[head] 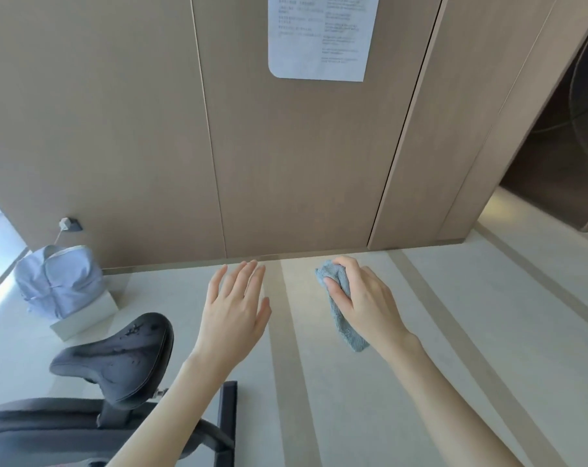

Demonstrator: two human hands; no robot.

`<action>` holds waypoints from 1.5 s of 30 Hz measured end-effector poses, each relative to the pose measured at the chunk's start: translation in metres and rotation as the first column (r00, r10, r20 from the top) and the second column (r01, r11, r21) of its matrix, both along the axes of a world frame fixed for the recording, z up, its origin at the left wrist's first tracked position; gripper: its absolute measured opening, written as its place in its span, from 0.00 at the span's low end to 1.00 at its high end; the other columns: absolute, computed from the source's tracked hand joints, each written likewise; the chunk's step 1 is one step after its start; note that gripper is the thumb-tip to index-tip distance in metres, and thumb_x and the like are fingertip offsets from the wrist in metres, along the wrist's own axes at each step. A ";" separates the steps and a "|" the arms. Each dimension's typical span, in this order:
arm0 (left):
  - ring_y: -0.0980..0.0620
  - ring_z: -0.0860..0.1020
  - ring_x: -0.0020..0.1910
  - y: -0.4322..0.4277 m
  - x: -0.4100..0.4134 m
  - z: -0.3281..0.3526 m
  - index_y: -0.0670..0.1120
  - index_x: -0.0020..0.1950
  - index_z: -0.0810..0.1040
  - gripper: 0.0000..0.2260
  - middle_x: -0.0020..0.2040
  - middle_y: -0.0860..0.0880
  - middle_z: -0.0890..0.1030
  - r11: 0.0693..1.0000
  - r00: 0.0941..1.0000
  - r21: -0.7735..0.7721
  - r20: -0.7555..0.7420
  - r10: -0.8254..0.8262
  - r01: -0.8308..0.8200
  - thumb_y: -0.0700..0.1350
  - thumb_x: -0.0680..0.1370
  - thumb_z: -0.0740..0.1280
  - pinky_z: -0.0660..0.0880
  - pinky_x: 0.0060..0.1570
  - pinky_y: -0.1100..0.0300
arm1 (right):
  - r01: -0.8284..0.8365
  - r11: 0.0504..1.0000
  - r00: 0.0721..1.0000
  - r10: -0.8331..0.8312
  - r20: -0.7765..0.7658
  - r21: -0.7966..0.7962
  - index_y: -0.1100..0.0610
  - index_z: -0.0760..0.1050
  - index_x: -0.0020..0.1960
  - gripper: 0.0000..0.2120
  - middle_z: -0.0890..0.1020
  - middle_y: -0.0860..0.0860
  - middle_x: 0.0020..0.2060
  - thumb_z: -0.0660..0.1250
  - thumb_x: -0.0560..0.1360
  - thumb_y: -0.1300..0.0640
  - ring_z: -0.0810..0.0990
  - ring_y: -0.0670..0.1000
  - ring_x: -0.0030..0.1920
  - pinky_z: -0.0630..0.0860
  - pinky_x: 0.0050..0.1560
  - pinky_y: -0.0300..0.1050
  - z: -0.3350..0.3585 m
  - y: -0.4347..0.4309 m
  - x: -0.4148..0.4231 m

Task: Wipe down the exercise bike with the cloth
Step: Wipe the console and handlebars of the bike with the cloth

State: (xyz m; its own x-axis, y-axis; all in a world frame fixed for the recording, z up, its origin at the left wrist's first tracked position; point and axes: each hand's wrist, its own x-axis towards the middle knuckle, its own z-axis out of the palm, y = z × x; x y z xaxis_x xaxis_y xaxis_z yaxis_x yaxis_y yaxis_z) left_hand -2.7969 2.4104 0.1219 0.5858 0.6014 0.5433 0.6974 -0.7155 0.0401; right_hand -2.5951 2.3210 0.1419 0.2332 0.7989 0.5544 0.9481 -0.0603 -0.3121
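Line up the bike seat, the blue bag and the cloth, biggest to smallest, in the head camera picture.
Bike seat and blue bag: about alike, and the seat is nearer the camera, so I won't rank them.
Cloth: smallest, partly hidden by the right hand.

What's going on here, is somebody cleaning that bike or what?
A person is standing over an exercise bike, seen from a head camera. The right hand grips a bunched blue-grey cloth, held in the air above the floor, not on the bike. The left hand is open with fingers spread, touching nothing. The black saddle sits at lower left with wet-looking marks on it. A pale blue bag rests on a box by the wall.
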 end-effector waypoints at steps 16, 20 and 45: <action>0.42 0.77 0.61 0.202 0.077 -0.018 0.36 0.63 0.76 0.22 0.62 0.41 0.78 0.977 0.977 -0.019 -0.005 0.214 -0.214 0.48 0.77 0.55 0.66 0.66 0.43 | -0.211 0.977 0.977 0.212 -0.012 0.026 0.56 0.72 0.60 0.15 0.81 0.49 0.41 0.63 0.78 0.50 0.77 0.55 0.41 0.76 0.38 0.51 -0.027 0.235 0.094; 0.42 0.77 0.60 0.292 0.096 -0.005 0.37 0.62 0.76 0.21 0.61 0.41 0.78 0.970 0.970 0.020 0.031 0.243 -0.244 0.47 0.75 0.57 0.67 0.65 0.43 | -0.261 0.965 0.965 0.261 -0.020 0.012 0.55 0.70 0.62 0.15 0.81 0.48 0.46 0.61 0.78 0.49 0.77 0.54 0.44 0.75 0.43 0.51 -0.014 0.331 0.113; 0.44 0.75 0.63 0.609 -0.016 0.021 0.40 0.64 0.76 0.21 0.63 0.43 0.77 0.427 0.428 -0.017 -0.041 0.903 -0.904 0.50 0.78 0.55 0.63 0.68 0.45 | -0.943 0.332 0.326 0.938 0.119 -0.038 0.58 0.76 0.59 0.17 0.82 0.53 0.47 0.59 0.78 0.48 0.80 0.58 0.44 0.76 0.43 0.54 0.022 0.844 -0.047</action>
